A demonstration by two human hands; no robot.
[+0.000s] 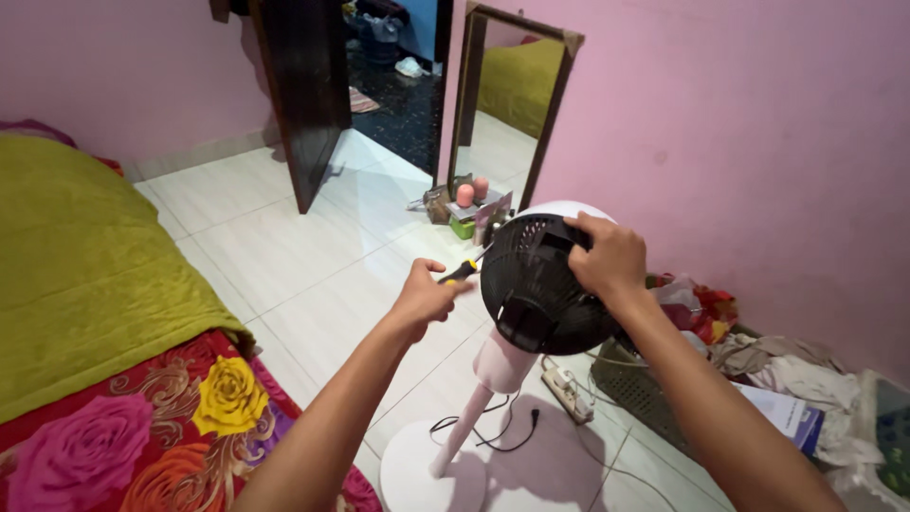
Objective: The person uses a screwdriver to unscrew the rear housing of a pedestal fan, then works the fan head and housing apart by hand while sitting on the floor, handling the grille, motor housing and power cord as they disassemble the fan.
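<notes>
Two bare forearms are seen rising from the bottom edge, nearest the camera, with a rose-printed bedsheet (142, 436) at 8 o'clock beside an olive-green blanket (76, 275). A yellow-handled screwdriver (462, 270) is held in the left hand (422, 299), whose fingers are curled tightly round the handle; the shaft is pointed toward 2 o'clock, its tip lying at or just beside the black motor housing (540, 284) of a pedestal fan. Whether the tip is seated in a screw cannot be told. The top of that housing is gripped by the right hand (607, 256), fingers closed over its vented back and the palm pressed down on it. The housing is thus found at 3 o'clock from the left hand, close to it, while the right hand is already touching it and is the nearer of the two. The screwdriver's long axis is laid almost level, running from left hand toward housing. Below, the housing is carried on a pale pink pole (474, 408) tilted down toward 7 o'clock onto a round white base (417, 474). A white power strip (566, 391) and a black cable (493, 431) are lying on the tiled floor (284, 246) just beside the pole. A leaning mirror (507, 104) is seen at 12 o'clock, and heaped clothes (787, 374) at 4 o'clock.
</notes>
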